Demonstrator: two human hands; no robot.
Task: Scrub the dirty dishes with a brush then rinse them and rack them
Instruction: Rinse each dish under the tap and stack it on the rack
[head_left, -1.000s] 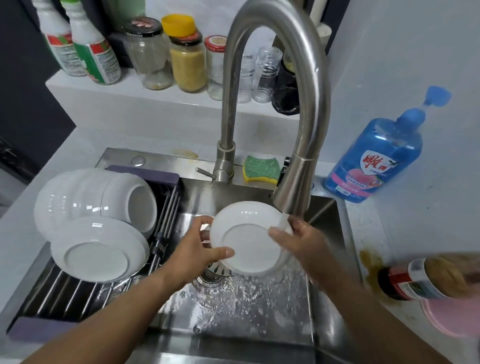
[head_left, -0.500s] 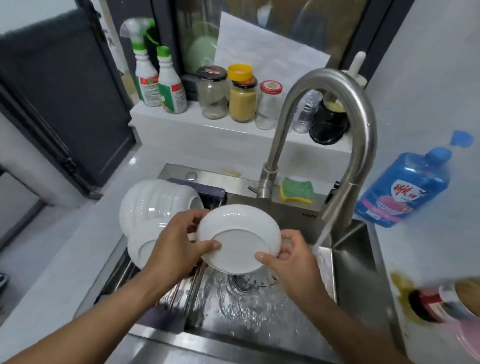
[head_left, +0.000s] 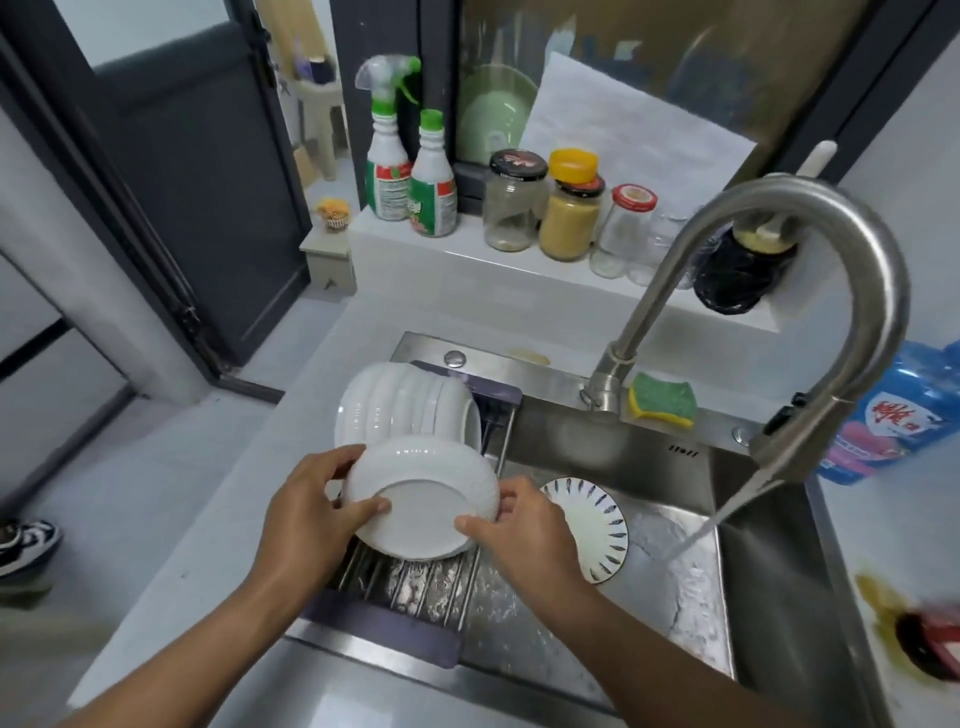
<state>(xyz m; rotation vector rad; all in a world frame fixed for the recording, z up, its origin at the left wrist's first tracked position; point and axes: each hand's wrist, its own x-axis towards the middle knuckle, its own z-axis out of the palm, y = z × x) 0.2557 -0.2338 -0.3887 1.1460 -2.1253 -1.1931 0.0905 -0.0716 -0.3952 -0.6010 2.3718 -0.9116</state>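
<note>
Plate (head_left: 422, 501) held upside down over the rack (head_left: 415, 582).
Left hand (head_left: 306, 512) and right hand (head_left: 519, 525) pinch its opposite edges, thumbs on the base.

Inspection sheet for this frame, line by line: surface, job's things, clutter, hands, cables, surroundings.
Surface: wet steel sink, faucet running; brown stain on the right counter.
Job's things: white dish bottom up over the rack, by stacked white bowls; patterned plate in the sink; no brush seen.
Clutter: sponge, blue detergent bottle, jars, spray bottles.
Hands: left hand and right hand both grip the dish.
Cables: nothing seen.
Surroundings: dark door at left, window behind.
</note>
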